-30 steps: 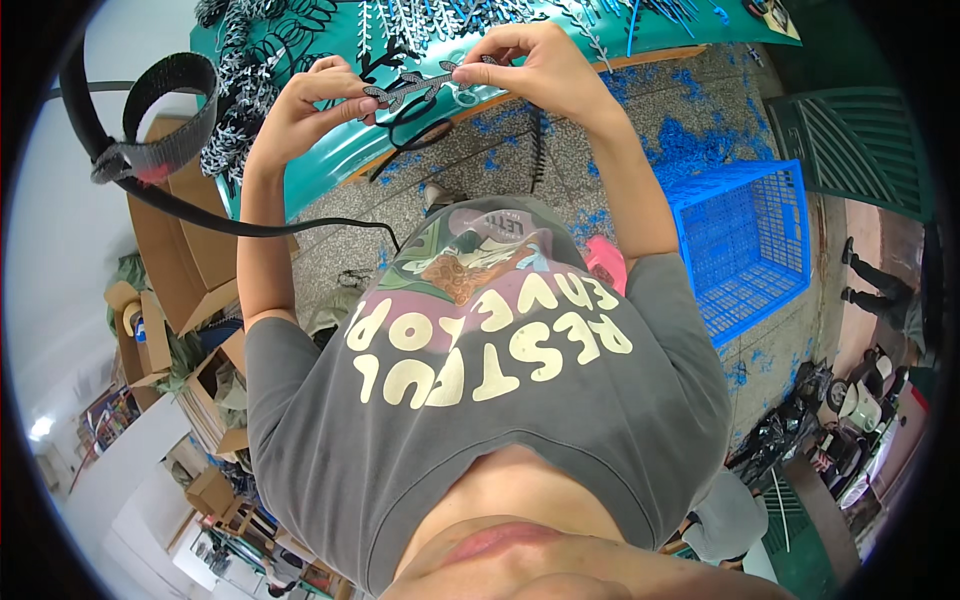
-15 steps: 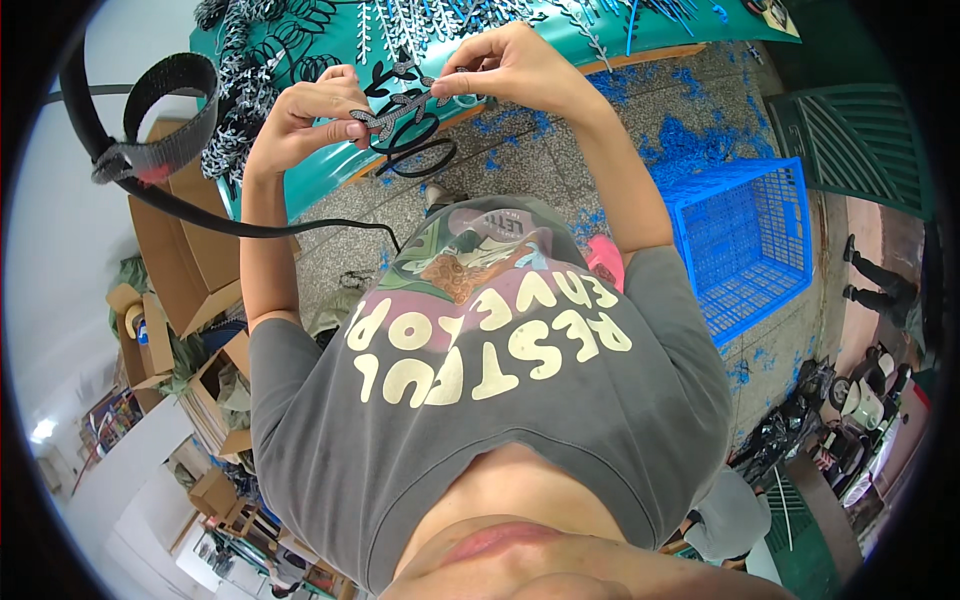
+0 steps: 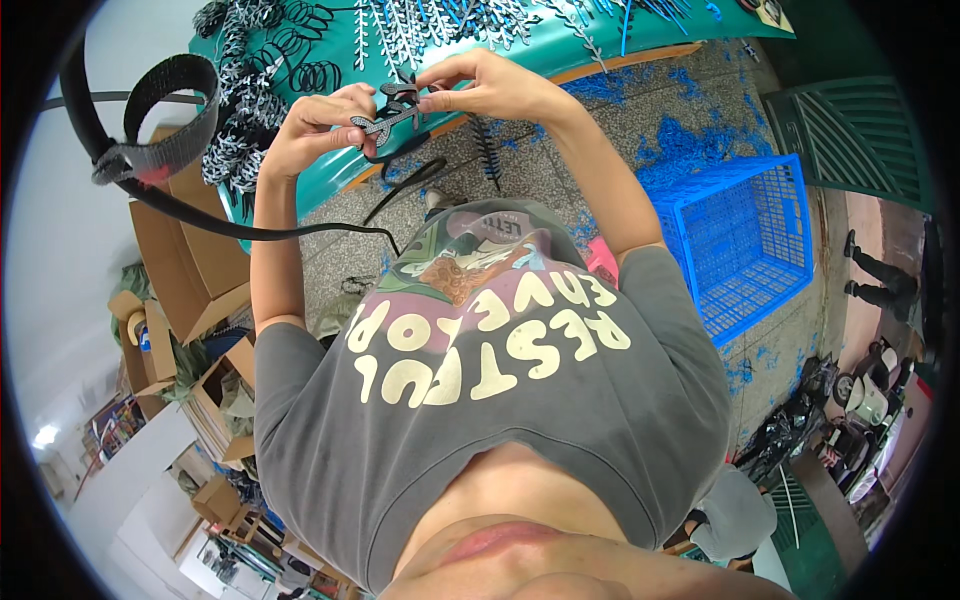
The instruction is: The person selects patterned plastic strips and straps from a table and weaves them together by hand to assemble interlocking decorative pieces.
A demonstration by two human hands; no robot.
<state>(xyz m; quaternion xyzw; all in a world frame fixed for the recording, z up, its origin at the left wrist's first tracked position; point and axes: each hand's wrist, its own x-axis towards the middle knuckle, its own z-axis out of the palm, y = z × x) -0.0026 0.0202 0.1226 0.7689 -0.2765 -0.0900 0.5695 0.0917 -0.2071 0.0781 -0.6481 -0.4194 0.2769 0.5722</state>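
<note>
Over the near edge of the green table, I hold a grey leaf-shaped trim strip (image 3: 392, 123) between both hands. My left hand (image 3: 312, 128) pinches its left end between thumb and fingers. At the other end, the thumb and forefinger of my right hand (image 3: 490, 90) are closed on it. Dark leaves bunch up between the two hands. A black band (image 3: 405, 183) dangles below them in a loose curve. Beneath my right hand hangs a dark toothed strip (image 3: 487, 155); I cannot tell what its upper end is attached to.
On the green table (image 3: 650, 25) lie many leafy strips (image 3: 430, 25), black coils (image 3: 312, 75) and a thick grey leafy bundle (image 3: 240, 130). A blue crate (image 3: 690, 240) stands at right, near blue scraps (image 3: 690, 150). Cardboard boxes (image 3: 180, 265) are at left. A black cable (image 3: 240, 230) crosses there.
My hands have come closer together, the right one moving left and nearer to me. The leaf strip is now bunched between them. The black band, looped before, hangs more unwound.
</note>
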